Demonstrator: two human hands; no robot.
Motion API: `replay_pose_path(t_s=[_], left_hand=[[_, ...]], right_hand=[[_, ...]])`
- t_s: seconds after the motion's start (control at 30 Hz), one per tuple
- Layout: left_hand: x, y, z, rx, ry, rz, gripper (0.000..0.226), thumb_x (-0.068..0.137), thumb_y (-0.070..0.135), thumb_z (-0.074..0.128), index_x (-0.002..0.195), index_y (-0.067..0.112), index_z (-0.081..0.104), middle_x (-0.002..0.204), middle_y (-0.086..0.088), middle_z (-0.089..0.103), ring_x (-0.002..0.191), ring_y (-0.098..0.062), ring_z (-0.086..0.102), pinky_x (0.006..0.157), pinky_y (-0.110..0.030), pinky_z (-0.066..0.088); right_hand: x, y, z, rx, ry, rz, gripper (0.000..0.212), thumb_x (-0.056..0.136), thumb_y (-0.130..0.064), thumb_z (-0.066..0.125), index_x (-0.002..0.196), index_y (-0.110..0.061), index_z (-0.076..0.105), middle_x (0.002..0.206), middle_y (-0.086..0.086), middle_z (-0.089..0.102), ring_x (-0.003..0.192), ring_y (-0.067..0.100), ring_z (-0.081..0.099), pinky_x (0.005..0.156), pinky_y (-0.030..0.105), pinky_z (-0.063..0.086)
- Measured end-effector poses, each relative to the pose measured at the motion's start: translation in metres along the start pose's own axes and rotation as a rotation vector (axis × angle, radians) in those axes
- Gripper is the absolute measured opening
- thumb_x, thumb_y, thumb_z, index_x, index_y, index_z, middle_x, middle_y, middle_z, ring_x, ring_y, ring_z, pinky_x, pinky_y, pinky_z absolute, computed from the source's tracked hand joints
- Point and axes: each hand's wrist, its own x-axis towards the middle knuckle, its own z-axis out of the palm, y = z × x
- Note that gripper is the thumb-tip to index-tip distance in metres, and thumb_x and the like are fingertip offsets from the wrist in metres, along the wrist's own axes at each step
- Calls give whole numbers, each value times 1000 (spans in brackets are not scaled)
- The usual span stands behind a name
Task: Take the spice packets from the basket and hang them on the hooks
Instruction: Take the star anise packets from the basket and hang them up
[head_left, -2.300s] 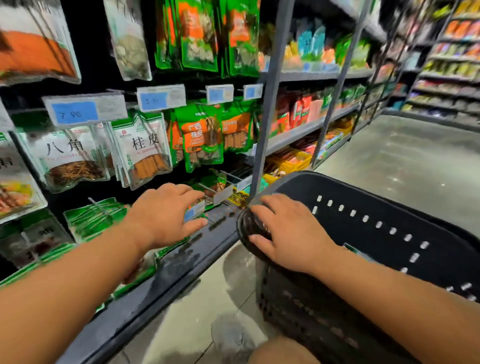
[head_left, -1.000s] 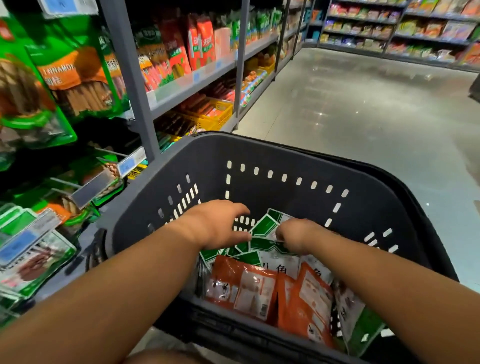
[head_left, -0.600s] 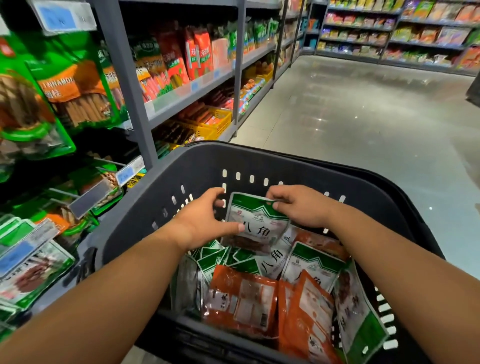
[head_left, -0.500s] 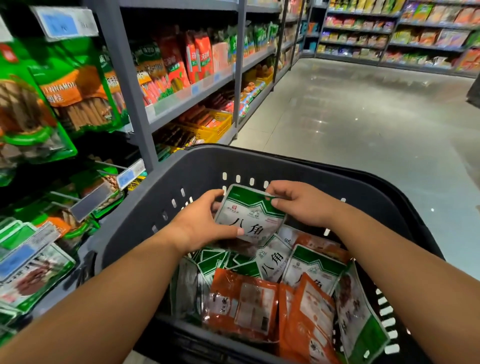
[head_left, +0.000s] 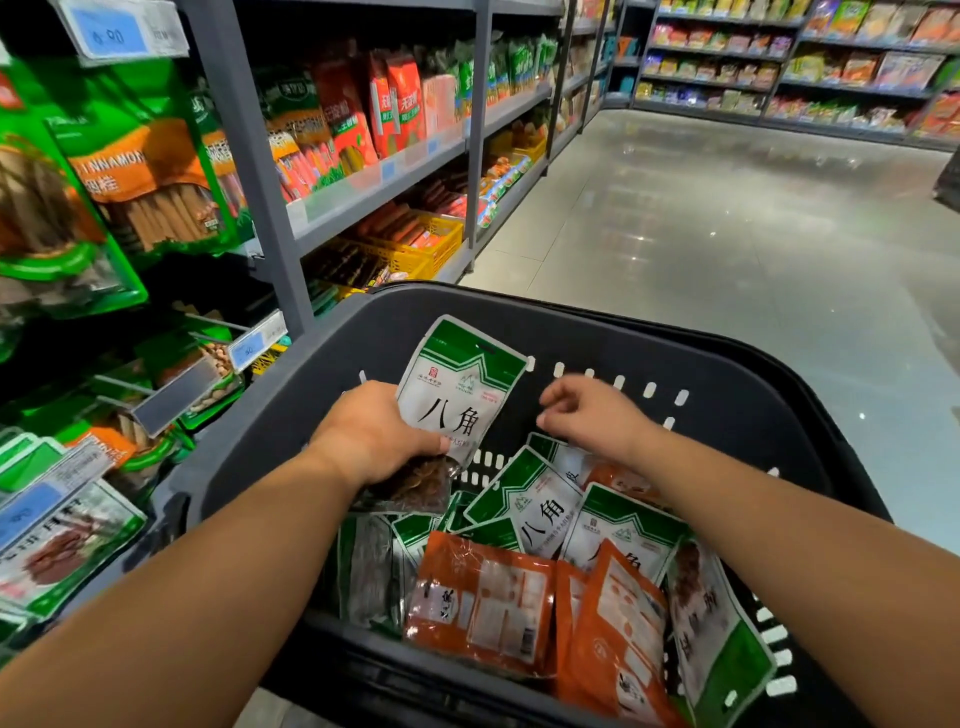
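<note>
While our left hand (head_left: 376, 434) grips a green-and-white packet (head_left: 457, 395) upright above the basket (head_left: 291, 410), near its far wall, our right hand (head_left: 592, 415) hangs beside it, fingers loose and holding nothing. More packets (head_left: 524, 587) lie heaped against the basket's near edge.

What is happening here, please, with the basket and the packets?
A person is restocking spice packets in a shop aisle. The left hand holds one green and white packet upright above the dark basket. The right hand is empty beside it, fingers loosely curled. More packets lie in the basket; nothing is hung yet.
</note>
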Motion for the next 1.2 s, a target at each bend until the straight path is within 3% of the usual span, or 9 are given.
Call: replay_pose_path(t_s=[0.17,0.23,0.37,0.47,0.57,0.9,0.97,1.03,1.2], left_hand=[[-1,1,1,-1,14,-35,30,75,44,89,88,23,72,85,8,71,84,-17,66,86,-37,56],[-1,1,1,-6,10,-36,30,75,45,88,89,24,72,87,9,72,88,-18,67,89,-39,56],[-1,0,0,-16,20,-27,27,76,43,88,85,25,70,85,11,71,87,-17,67,87,-36,55],[1,-1,-2,-25,46,-33,26,77,43,87,81,28,67,82,12,68,85,-17,65,84,-34,53],[1,-1,-3,-29,79,-45,27,78,45,86,81,28,65,79,13,64,82,-18,62,80,-32,51],[-1,-7,-7,-110,186,-87,34,80,46,84,104,24,72,100,4,73,91,-21,65,81,-34,53],[-2,-7,-8,-129,199,-78,32,81,45,83,105,26,73,97,5,71,92,-22,64,81,-33,52],[-4,-7,-9,-157,212,-68,31,82,44,83,106,27,74,92,6,67,91,-22,63,79,-31,48],[-5,-7,-10,-294,239,-57,26,81,40,85,102,28,74,87,10,66,89,-21,65,77,-29,48]], right_hand=[[8,34,35,-422,-232,165,65,90,-34,75,146,-15,49,137,7,62,120,23,62,103,36,52],[9,40,46,-541,-283,179,68,92,-35,73,150,-15,45,143,8,59,126,25,59,104,35,50],[8,49,57,-680,-257,159,47,98,-27,63,144,-21,53,141,5,60,126,24,59,100,34,50],[9,50,53,-704,-225,111,16,103,-26,55,112,-24,68,112,0,68,105,22,64,81,30,47],[13,40,41,-613,-209,119,15,104,-25,52,105,-25,67,100,-4,65,96,19,62,80,31,50],[11,2,-8,-243,-11,59,17,105,-22,52,114,-25,66,112,-3,70,108,21,65,91,35,51],[6,-7,-18,-111,29,55,20,105,-21,52,119,-25,66,114,-3,72,108,21,67,95,43,55],[-1,-17,-27,24,51,44,20,105,-21,53,116,-29,68,109,-1,75,103,21,71,90,49,60],[-16,-37,-54,257,57,13,25,105,-14,52,100,-32,69,89,-6,80,83,13,76,76,43,62]])
